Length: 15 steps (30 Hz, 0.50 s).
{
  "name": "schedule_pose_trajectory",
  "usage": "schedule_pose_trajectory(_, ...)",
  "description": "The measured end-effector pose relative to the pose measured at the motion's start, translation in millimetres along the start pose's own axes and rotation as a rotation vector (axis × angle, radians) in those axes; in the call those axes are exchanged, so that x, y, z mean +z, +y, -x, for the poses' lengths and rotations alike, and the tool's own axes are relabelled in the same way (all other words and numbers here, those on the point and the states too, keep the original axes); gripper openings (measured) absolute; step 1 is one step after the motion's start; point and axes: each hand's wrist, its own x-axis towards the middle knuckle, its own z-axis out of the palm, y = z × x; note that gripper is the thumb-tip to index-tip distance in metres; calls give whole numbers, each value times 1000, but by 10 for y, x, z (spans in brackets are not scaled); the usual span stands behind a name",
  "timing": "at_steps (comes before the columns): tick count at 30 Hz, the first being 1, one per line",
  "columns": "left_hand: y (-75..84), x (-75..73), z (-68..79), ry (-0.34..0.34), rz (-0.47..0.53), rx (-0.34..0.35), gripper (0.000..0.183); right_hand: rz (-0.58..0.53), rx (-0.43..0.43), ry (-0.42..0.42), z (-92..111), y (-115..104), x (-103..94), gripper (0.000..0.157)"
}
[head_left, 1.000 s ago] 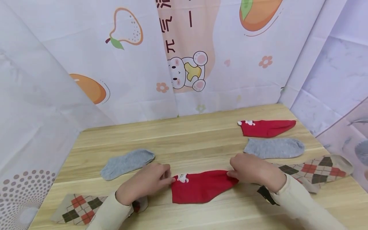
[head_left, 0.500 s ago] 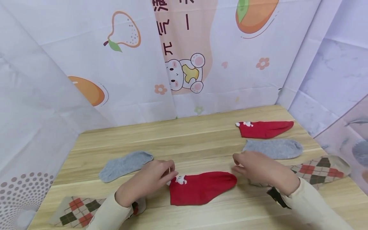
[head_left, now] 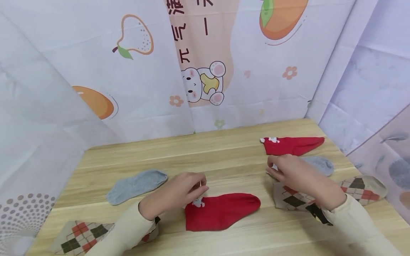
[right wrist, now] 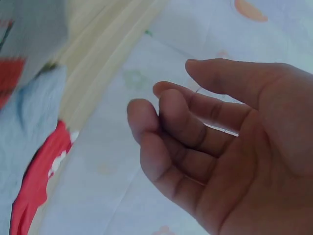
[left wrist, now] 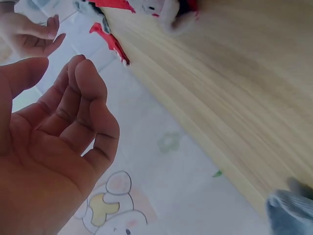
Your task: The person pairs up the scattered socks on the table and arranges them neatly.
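A red sock (head_left: 224, 212) with a white figure near its cuff lies flat at the middle front of the table. Above its cuff end hovers my left hand (head_left: 179, 193), fingers loosely curled around nothing, as the left wrist view confirms. My right hand (head_left: 298, 176) is raised over a grey sock (head_left: 320, 164) and an argyle sock (head_left: 293, 199) on the right, partly hiding both. In the right wrist view its relaxed fingers (right wrist: 156, 156) hold nothing. Behind them lies another red sock (head_left: 293, 145). Left of my left hand is a second grey sock (head_left: 136, 186).
Another argyle sock (head_left: 84, 236) lies at the front left, partly under my left sleeve (head_left: 128, 231). The wooden table (head_left: 179, 153) ends at a printed curtain (head_left: 144, 117) behind, with more hanging cloth (head_left: 368, 99) at the sides.
Both hands have let go of the red sock's ends and lifted away from it. The right hand has moved right and back; the left has risen slightly. The sock stays flat.
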Motion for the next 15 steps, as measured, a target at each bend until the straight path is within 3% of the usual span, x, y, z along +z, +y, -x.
schedule_pose_trajectory(6, 20, 3, -262, 3, -44, 77, 12, -23, 51, 25, 20, 219, -63, 9)
schedule_pose_trajectory(15, 72, 22, -650, -18, -23, 82, 11, -12, 132, 69, -2, 611, -167, 16)
